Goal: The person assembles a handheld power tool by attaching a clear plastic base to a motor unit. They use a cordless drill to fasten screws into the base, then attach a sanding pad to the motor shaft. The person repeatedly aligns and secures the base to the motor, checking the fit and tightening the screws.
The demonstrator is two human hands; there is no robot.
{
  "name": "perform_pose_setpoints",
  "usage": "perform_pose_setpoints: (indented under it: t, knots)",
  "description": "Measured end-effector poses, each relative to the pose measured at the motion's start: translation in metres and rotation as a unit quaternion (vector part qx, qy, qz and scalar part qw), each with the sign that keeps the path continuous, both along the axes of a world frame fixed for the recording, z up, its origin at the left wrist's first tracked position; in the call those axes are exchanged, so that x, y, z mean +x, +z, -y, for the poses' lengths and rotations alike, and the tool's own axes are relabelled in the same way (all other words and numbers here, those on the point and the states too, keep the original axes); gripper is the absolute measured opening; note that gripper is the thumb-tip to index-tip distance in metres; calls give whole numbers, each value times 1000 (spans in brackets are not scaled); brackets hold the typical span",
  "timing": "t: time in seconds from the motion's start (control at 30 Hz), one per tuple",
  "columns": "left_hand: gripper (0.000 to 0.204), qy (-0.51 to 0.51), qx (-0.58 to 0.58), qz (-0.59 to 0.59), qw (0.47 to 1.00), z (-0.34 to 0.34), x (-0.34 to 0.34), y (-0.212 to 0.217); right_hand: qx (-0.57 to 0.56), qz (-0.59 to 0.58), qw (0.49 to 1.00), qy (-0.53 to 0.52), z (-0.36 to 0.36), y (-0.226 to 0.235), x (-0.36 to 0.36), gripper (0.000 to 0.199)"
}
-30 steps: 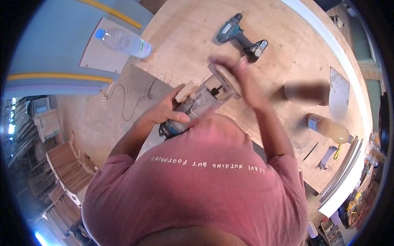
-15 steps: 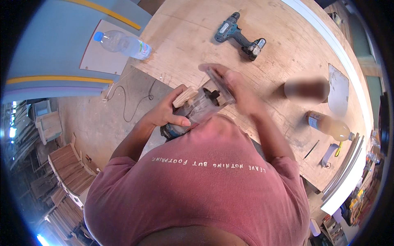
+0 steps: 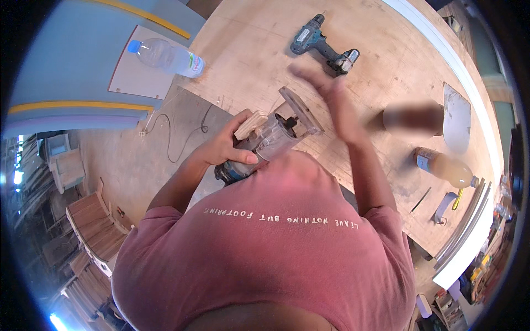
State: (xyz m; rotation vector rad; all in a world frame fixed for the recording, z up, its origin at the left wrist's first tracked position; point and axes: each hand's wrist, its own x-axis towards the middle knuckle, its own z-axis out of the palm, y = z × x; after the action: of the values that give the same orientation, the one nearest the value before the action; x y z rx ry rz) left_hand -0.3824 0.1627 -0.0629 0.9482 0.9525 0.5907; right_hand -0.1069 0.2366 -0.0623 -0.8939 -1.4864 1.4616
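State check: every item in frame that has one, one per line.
Compact router with clear body and blue motor cap: gripped by left hand, tilted, base plate facing away from the person.
Left hand: closed around the router body.
Right hand: open, motion-blurred, above the base plate, not gripping.
Teal cordless drill: lying on its side on the plywood bench.
Clear plastic water bottle, blue cap: lying down, capped.
Amber liquid bottle: lying down.

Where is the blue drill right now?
In the head view the cordless drill lies on its side near the far edge of the plywood table, beyond the right hand and to the right of the clear water bottle.
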Motion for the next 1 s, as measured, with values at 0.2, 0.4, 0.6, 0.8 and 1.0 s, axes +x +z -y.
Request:
perform_pose_setpoints:
  t: [0.2, 0.4, 0.6, 0.8, 1.0]
  knots:
    - [86, -9, 1, -5, 1000, 1, 3, 8, 65, 208, 974, 68, 11, 11, 1, 80]
    - [90, 12, 3, -12, 1000, -2, 5, 2, 16, 16, 999, 38, -3, 6, -9, 80]
    - [86, 11, -9, -14, 1000, 2, 5, 10, -11, 26, 1000, 0, -8, 6, 10, 79]
    - [80, 7, -19, -19, 1000, 7, 6, 6, -42, 1, 997, 57, 15, -15, -11, 93]
    - [118, -17, -42, -37, 998, -2, -1, 4, -6, -50, 998, -24, -27, 5, 29, 102]
